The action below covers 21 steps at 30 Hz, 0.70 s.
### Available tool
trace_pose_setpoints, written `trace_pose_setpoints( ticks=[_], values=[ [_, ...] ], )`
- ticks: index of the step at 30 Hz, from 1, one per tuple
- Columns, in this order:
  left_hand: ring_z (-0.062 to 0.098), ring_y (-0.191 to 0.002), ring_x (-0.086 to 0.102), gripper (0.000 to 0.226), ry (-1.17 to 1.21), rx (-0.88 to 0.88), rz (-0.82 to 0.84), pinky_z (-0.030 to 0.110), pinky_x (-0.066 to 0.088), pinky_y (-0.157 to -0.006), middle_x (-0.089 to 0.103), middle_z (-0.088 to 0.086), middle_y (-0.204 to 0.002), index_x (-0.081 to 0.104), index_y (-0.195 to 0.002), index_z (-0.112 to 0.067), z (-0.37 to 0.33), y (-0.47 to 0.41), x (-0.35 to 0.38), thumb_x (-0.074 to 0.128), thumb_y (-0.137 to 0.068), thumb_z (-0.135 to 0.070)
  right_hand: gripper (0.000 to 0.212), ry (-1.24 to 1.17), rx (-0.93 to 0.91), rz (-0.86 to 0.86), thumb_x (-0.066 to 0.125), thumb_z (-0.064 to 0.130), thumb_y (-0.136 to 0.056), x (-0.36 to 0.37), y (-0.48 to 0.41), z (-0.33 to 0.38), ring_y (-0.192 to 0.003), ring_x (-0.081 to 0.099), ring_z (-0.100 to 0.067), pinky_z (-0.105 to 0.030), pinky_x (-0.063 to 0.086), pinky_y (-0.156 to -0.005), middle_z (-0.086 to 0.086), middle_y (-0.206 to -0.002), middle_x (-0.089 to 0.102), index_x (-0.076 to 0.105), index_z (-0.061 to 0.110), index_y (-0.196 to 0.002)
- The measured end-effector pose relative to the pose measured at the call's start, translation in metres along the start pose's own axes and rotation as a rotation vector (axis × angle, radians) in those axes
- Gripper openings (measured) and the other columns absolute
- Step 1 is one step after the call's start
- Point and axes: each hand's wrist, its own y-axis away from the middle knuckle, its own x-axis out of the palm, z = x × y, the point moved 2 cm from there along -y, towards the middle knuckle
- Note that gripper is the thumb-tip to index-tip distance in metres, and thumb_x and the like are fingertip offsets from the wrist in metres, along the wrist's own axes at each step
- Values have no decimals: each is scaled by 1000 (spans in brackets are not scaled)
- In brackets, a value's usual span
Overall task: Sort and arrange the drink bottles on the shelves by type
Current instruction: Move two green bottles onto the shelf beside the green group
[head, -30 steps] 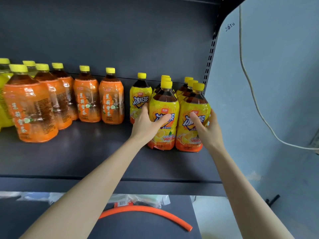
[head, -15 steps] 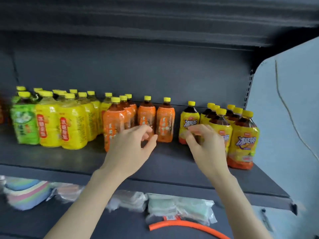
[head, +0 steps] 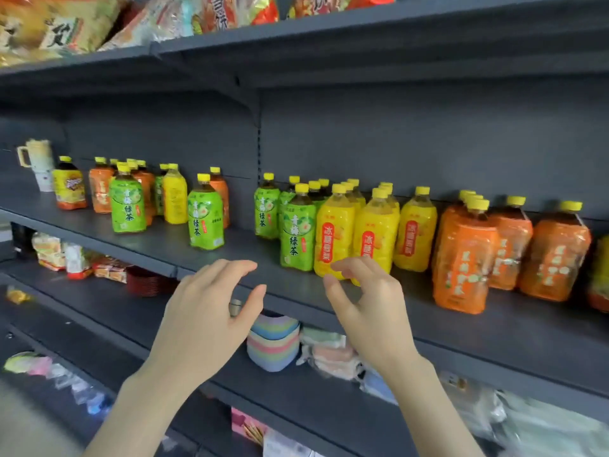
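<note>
Drink bottles with yellow caps stand along the dark grey shelf (head: 230,249). On the right half they stand grouped: green-label bottles (head: 297,232), then yellow-label bottles (head: 374,239), then orange-label bottles (head: 464,258). On the left half, green-label (head: 128,201), orange-label (head: 100,189) and yellow-label bottles (head: 174,199) stand mixed; one green bottle (head: 206,219) stands alone near the front. My left hand (head: 211,308) and my right hand (head: 365,301) hover in front of the shelf edge, fingers loosely curled, holding nothing.
A cream mug (head: 36,156) sits at the shelf's far left. Snack bags (head: 66,24) fill the shelf above. Below lie stacked pastel bowls (head: 273,344), dark red bowls (head: 145,280) and packets (head: 49,252).
Both hands let go of the iced-tea bottles at the far right and drew back. My view swung left along the shelf, so the mixed bottles on the left came into sight.
</note>
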Motion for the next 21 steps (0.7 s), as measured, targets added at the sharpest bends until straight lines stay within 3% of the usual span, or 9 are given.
trace_pose_setpoints(
  ticks=[5, 13, 18, 21],
  values=[
    [17, -95, 64, 48, -20, -33, -45, 35, 49, -77, 67, -8, -101, 64, -110, -20, 95, -35, -6, 39, -83, -51, 34, -33, -48, 33, 53, 38, -87, 97, -50, 26, -86, 63, -17, -35, 53, -68, 2, -100, 66, 69, 14, -105],
    [16, -93, 64, 48, -92, -61, 24, 34, 49, -76, 66, -8, -100, 60, -115, -22, 245, -89, 16, 37, -84, -50, 21, -113, -52, 50, 63, 24, -91, 253, -127, 43, -95, 62, -15, -33, 50, -80, 4, -106, 65, 68, 13, -107],
    [17, -92, 65, 50, -81, -110, 27, 39, 53, -79, 67, -5, -102, 60, -116, -20, 337, -122, 20, 37, -84, -51, 20, -141, -49, 82, 64, 22, -90, 342, -177, 59, -93, 64, -21, -40, 52, -79, -1, -104, 67, 69, 11, -106],
    [15, -94, 63, 50, -18, -137, 7, 37, 52, -82, 66, -7, -104, 60, -116, -22, 392, -141, 25, 38, -83, -52, 21, -124, -51, 76, 64, 23, -91, 391, -199, 67, -96, 63, -21, -38, 51, -80, -2, -106, 68, 69, 11, -107]
  ],
)
